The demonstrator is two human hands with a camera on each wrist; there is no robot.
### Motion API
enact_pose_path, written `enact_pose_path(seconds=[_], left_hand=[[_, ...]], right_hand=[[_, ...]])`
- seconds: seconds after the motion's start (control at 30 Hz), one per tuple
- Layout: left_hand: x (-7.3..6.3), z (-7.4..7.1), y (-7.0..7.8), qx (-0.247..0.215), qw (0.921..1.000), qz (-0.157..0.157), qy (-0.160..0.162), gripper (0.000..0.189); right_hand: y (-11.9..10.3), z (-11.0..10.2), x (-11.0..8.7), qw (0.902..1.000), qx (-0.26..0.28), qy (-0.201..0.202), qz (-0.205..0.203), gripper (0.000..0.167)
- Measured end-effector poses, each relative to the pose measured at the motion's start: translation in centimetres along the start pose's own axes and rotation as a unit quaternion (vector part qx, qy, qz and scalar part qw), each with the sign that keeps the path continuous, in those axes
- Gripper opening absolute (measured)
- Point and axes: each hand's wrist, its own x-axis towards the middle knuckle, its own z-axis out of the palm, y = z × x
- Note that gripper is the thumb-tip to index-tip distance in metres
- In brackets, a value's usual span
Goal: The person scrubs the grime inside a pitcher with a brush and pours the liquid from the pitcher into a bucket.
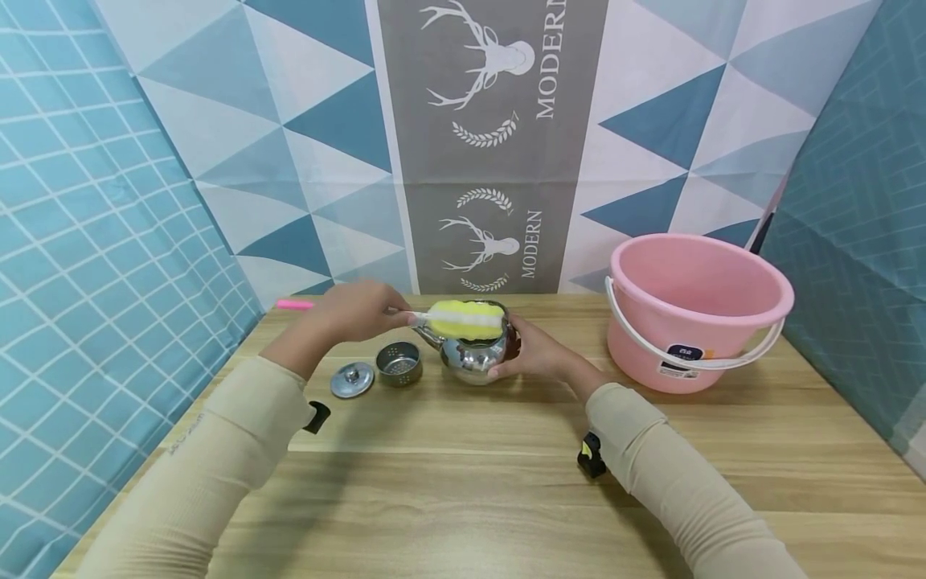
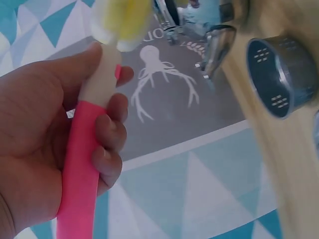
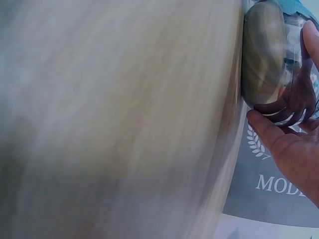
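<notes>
The place is seen to be a makeshift booth: a wood-grain table (image 1: 448, 498) is enclosed by a tile-patterned cloth (image 1: 94, 201), a deer-printed curtain (image 1: 463, 173) and a herringbone-patterned cloth (image 1: 854, 217).

Shiny metal teapot (image 1: 472, 363), upright, open-topped. Pink-handled, yellow-white sponge brush (image 1: 465, 320) sideways at teapot's mouth.

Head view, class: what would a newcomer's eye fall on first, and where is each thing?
Probably the large pink bucket first, standing on the right side of the wooden table. Next, perhaps, the bright yellow sponge brush near the middle, gripped in the left hand, its head overlapping the mouth of the shiny metal teapot that the right hand holds.
</notes>
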Motion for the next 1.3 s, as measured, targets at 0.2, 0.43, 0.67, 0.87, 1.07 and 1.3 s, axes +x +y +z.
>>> enact_pose_path(seconds=[0.2,0.43,0.67,0.87,1.07,1.3], left_hand=[[0.9,-1.9,1.7,0.095,0.9954,-0.015,0.008,0.022],[2.0,-3.2,3.5,0.173,0.9846,-0.023,0.001,0.022],[3.0,-3.7,4.8,0.222,0.9746,-0.019,-0.017,0.022],[4.1,-3.6,6.1,0.273,0.9611,-0.010,-0.042,0.025],[5.4,-3.0,7.4,0.309,0.9493,0.007,-0.060,0.024],[6.6,-1.7,8.4,0.352,0.9331,0.025,-0.067,0.015]], right_hand=[[0.8,0.1,0.4,0.9998,-0.001,0.002,-0.022,0.105],[0.7,0.1,0.3,0.9999,0.004,0.001,-0.017,0.101],[0.7,0.2,0.2,1.0000,0.000,-0.001,-0.007,0.102],[0.6,0.0,0.4,0.9999,0.006,-0.010,-0.002,0.101],[0.7,0.1,0.4,0.9999,0.003,-0.010,0.010,0.104],[0.8,0.2,0.3,0.9998,-0.019,0.002,0.005,0.108]])
